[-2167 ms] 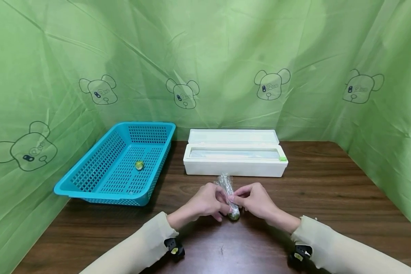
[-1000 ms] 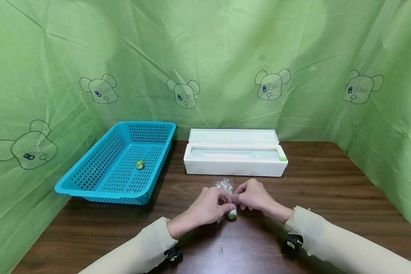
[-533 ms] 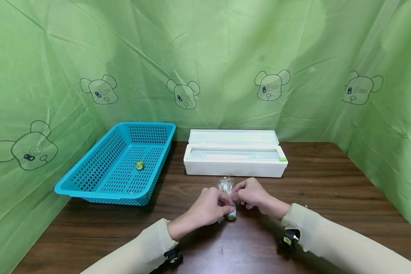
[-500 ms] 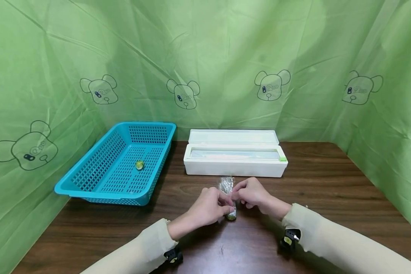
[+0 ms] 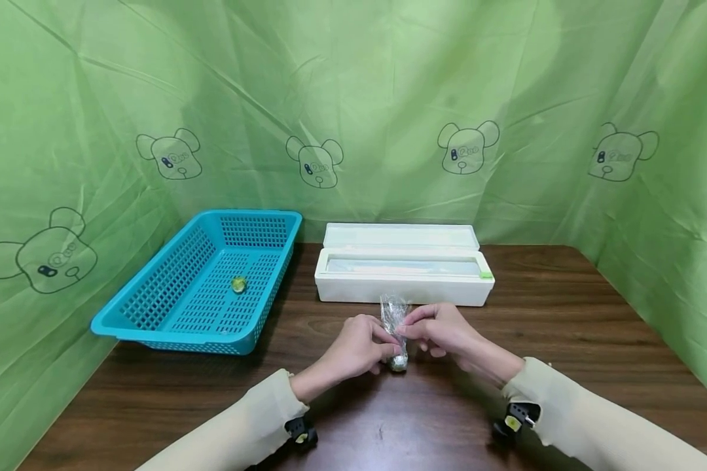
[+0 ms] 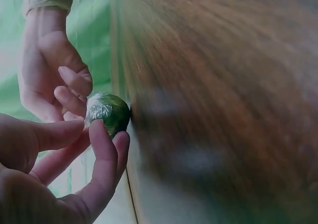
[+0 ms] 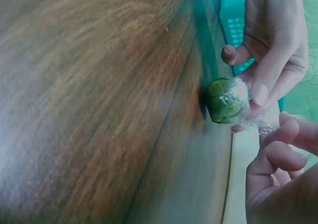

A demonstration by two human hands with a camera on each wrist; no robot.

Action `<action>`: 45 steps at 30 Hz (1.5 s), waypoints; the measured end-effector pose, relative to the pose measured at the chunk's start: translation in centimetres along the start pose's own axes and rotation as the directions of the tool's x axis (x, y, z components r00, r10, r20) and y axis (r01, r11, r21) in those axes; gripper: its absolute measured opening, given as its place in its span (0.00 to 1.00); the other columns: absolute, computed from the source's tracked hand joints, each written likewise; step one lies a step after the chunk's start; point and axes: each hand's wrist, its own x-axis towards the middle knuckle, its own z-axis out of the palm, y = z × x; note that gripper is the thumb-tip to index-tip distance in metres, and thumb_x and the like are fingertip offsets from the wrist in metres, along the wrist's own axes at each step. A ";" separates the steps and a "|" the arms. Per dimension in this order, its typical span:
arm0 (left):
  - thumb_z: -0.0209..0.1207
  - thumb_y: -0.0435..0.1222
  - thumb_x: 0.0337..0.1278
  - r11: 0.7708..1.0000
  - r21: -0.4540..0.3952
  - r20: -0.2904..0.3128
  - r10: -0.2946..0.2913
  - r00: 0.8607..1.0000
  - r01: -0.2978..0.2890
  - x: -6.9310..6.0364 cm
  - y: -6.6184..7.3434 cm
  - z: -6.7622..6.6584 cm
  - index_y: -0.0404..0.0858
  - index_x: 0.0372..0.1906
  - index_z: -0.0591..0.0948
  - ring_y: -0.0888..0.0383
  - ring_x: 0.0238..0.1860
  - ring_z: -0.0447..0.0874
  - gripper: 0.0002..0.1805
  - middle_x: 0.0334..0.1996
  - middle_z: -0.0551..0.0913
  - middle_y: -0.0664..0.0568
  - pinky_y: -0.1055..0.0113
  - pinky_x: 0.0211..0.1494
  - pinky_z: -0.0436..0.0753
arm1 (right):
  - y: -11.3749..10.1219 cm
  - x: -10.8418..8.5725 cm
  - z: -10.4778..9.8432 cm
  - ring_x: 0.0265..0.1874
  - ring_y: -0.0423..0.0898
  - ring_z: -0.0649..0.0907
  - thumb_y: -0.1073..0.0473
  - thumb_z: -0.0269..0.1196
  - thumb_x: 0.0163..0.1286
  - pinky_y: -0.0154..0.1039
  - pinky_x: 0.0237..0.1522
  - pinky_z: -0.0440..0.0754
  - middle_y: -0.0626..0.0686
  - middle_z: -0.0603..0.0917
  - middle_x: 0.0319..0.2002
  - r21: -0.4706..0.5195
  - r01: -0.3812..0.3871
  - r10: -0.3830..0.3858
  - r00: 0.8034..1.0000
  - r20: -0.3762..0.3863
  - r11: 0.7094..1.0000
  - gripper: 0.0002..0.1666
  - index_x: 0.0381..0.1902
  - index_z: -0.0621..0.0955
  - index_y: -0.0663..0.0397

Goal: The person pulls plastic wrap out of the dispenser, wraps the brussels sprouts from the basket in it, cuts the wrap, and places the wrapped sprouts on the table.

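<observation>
What looks like a Brussels sprout (image 5: pixel 397 364), small, round and green, rests on the table wrapped in cling film (image 5: pixel 393 309). Its gathered film tail points away toward the white box. My left hand (image 5: pixel 356 347) pinches the film just above the sprout with thumb and fingers. Beside it, my right hand (image 5: pixel 444 330) pinches the film tail a little farther up. In the left wrist view, the fingers lie around the neck of the sprout (image 6: pixel 119 113). The right wrist view shows glossy film over one side of the sprout (image 7: pixel 218 102), with the tail between both hands.
A white cling-film dispenser box (image 5: pixel 405 290) with raised lid stands just behind the hands. At left is a blue plastic basket (image 5: pixel 253 343) with one similar wrapped green ball (image 5: pixel 238 284) inside. Green cloth (image 5: pixel 383 85) hangs around the wooden table (image 5: pixel 560 314).
Both hands keep to the film. The right hand has shifted, its wrist moving rightward, with thumb and fingers on the tail. The tail now stands narrower, reaching nearer the box.
</observation>
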 end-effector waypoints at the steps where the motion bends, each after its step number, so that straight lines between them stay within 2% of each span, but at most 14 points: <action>1: 0.73 0.28 0.59 1.000 -0.004 -0.002 -0.007 1.000 0.007 0.1 0.0 0.0 0.36 0.33 0.93 0.56 0.14 0.84 0.02 0.34 0.85 0.52 0.66 0.21 0.83 | 0.0 -0.1 0.0 0.17 0.40 0.71 0.59 0.76 0.62 0.31 0.17 0.62 0.49 0.75 0.16 0.002 0.003 -0.003 1.000 -0.004 1.000 0.12 0.40 0.87 0.60; 6: 0.75 0.27 0.55 0.992 -0.079 -0.010 -0.102 0.995 0.101 0.4 0.1 0.1 0.38 0.29 0.92 0.52 0.16 0.86 0.04 0.21 0.87 0.49 0.62 0.19 0.84 | 0.0 -0.4 -0.1 0.17 0.40 0.71 0.60 0.77 0.63 0.31 0.16 0.62 0.51 0.78 0.18 0.008 0.022 -0.022 1.000 -0.019 1.000 0.14 0.41 0.86 0.61; 9: 0.76 0.26 0.52 0.981 -0.123 -0.013 -0.156 0.988 0.154 0.6 0.2 0.1 0.36 0.27 0.90 0.49 0.20 0.88 0.05 0.20 0.87 0.47 0.60 0.20 0.85 | 0.0 -0.6 -0.1 0.18 0.40 0.73 0.61 0.76 0.64 0.31 0.16 0.62 0.53 0.86 0.25 0.025 0.024 -0.024 1.000 -0.017 0.999 0.18 0.46 0.82 0.62; 12: 0.78 0.24 0.48 0.974 -0.156 -0.027 -0.168 0.985 0.162 0.7 0.2 0.0 0.32 0.30 0.84 0.47 0.22 0.89 0.10 0.22 0.87 0.48 0.59 0.19 0.85 | -0.1 -0.7 -0.1 0.19 0.40 0.76 0.63 0.75 0.65 0.31 0.17 0.64 0.56 0.90 0.35 0.032 0.028 -0.028 1.000 -0.008 0.999 0.24 0.54 0.78 0.64; 15: 0.78 0.23 0.46 0.972 -0.175 -0.025 -0.166 0.986 0.159 0.9 0.1 -0.1 0.33 0.36 0.81 0.47 0.24 0.90 0.17 0.25 0.87 0.49 0.58 0.18 0.85 | -0.1 -0.8 -0.2 0.21 0.41 0.79 0.64 0.74 0.66 0.31 0.18 0.67 0.57 0.91 0.39 0.015 0.046 -0.047 0.999 0.013 0.999 0.24 0.56 0.79 0.68; 17: 0.78 0.22 0.46 0.971 -0.175 -0.008 -0.164 0.986 0.160 1.1 0.0 -0.1 0.34 0.40 0.84 0.46 0.24 0.90 0.17 0.26 0.87 0.49 0.58 0.18 0.85 | -0.1 -0.9 -0.2 0.22 0.41 0.80 0.64 0.74 0.66 0.31 0.18 0.68 0.57 0.91 0.37 -0.007 0.067 -0.067 0.997 0.026 0.998 0.20 0.53 0.83 0.68; 19: 0.76 0.21 0.48 0.973 -0.164 0.011 -0.164 0.986 0.163 1.2 -0.1 -0.2 0.35 0.42 0.87 0.46 0.25 0.90 0.16 0.26 0.87 0.49 0.58 0.18 0.84 | -0.1 -1.0 -0.3 0.20 0.41 0.79 0.64 0.74 0.66 0.31 0.17 0.68 0.56 0.89 0.32 -0.049 0.116 -0.114 0.993 0.040 0.992 0.15 0.47 0.86 0.66; 21: 0.74 0.21 0.50 0.975 -0.152 0.026 -0.162 0.986 0.164 1.3 -0.2 -0.2 0.36 0.40 0.88 0.46 0.25 0.90 0.13 0.26 0.87 0.50 0.59 0.19 0.84 | 0.0 -1.2 -0.4 0.17 0.40 0.76 0.64 0.75 0.66 0.31 0.16 0.68 0.54 0.86 0.26 -0.105 0.177 -0.172 0.983 0.058 0.979 0.11 0.42 0.87 0.65; 24: 0.71 0.19 0.51 0.975 -0.147 0.041 -0.165 0.985 0.169 1.4 -0.3 -0.2 0.37 0.35 0.88 0.47 0.25 0.89 0.11 0.25 0.86 0.50 0.61 0.19 0.84 | 0.2 -1.5 -0.4 0.14 0.38 0.71 0.65 0.75 0.65 0.31 0.16 0.67 0.50 0.81 0.20 -0.184 0.274 -0.258 0.960 0.106 0.944 0.06 0.37 0.89 0.63; 28: 0.64 0.17 0.50 0.974 -0.141 0.046 -0.173 0.984 0.178 1.3 -0.3 -0.3 0.37 0.29 0.87 0.48 0.24 0.88 0.12 0.24 0.85 0.48 0.61 0.19 0.84 | 0.8 -1.8 -0.4 0.18 0.37 0.74 0.69 0.76 0.61 0.31 0.20 0.71 0.48 0.85 0.26 -0.233 0.385 -0.350 0.920 0.178 0.893 0.04 0.34 0.90 0.60; 31: 0.61 0.17 0.49 0.976 -0.126 0.041 -0.174 0.984 0.178 1.2 -0.3 -0.3 0.38 0.27 0.87 0.51 0.22 0.86 0.14 0.22 0.85 0.47 0.60 0.20 0.85 | 1.2 -1.9 -0.4 0.20 0.42 0.80 0.72 0.76 0.60 0.34 0.22 0.78 0.50 0.88 0.30 -0.238 0.435 -0.388 0.895 0.221 0.868 0.05 0.32 0.90 0.60; 36: 0.62 0.19 0.52 0.975 -0.138 0.045 -0.171 0.984 0.175 1.1 -0.1 -0.3 0.37 0.26 0.89 0.54 0.17 0.83 0.12 0.20 0.86 0.46 0.60 0.22 0.86 | 1.5 -2.0 -0.1 0.17 0.55 0.85 0.74 0.73 0.64 0.42 0.20 0.83 0.50 0.88 0.28 -0.217 0.436 -0.377 0.887 0.266 0.873 0.07 0.30 0.89 0.58; 41: 0.60 0.22 0.59 0.958 -0.215 0.074 -0.176 0.982 0.188 0.9 -0.2 -0.5 0.34 0.30 0.90 0.53 0.20 0.87 0.11 0.22 0.87 0.46 0.59 0.25 0.88 | 1.7 -2.1 0.2 0.16 0.48 0.84 0.73 0.74 0.63 0.38 0.19 0.82 0.46 0.88 0.28 -0.290 0.462 -0.394 0.880 0.264 0.838 0.08 0.30 0.88 0.55; 45: 0.65 0.29 0.64 0.948 -0.260 0.104 -0.163 0.981 0.185 0.6 -0.2 -0.7 0.33 0.35 0.91 0.49 0.24 0.90 0.06 0.25 0.88 0.44 0.59 0.27 0.88 | 1.9 -2.1 0.2 0.20 0.41 0.84 0.72 0.75 0.62 0.37 0.22 0.83 0.42 0.88 0.28 -0.363 0.491 -0.419 0.870 0.261 0.792 0.10 0.30 0.89 0.52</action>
